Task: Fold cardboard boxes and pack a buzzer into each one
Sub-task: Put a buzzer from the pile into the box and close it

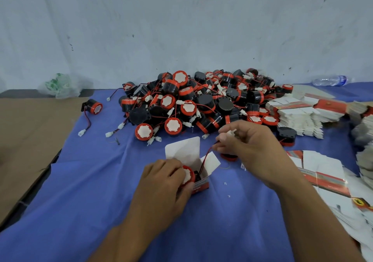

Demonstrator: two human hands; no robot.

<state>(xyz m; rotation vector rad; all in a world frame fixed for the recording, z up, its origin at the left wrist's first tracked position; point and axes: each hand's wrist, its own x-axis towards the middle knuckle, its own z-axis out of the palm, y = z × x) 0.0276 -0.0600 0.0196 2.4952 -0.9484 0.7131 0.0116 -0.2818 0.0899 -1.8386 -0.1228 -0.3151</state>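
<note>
- Down at the near middle of the blue surface (96, 185), the left hand (161, 178) had its fingers curled round a buzzer (188, 174), which sat half inside the open box (201, 185).
- Up and apart from the box, the right hand (250, 142) pinched the white connector (231, 133), with the red wire (204, 157) strung between the two.
- As I judged it, the wire could catch on the side flap (212, 161) or end up trapped under the lid (182, 147). A hard shove could buckle the thin card.
- The left hand hid the box floor and the buzzer's body, so I couldn't tell whether the bottom was locked.
</note>
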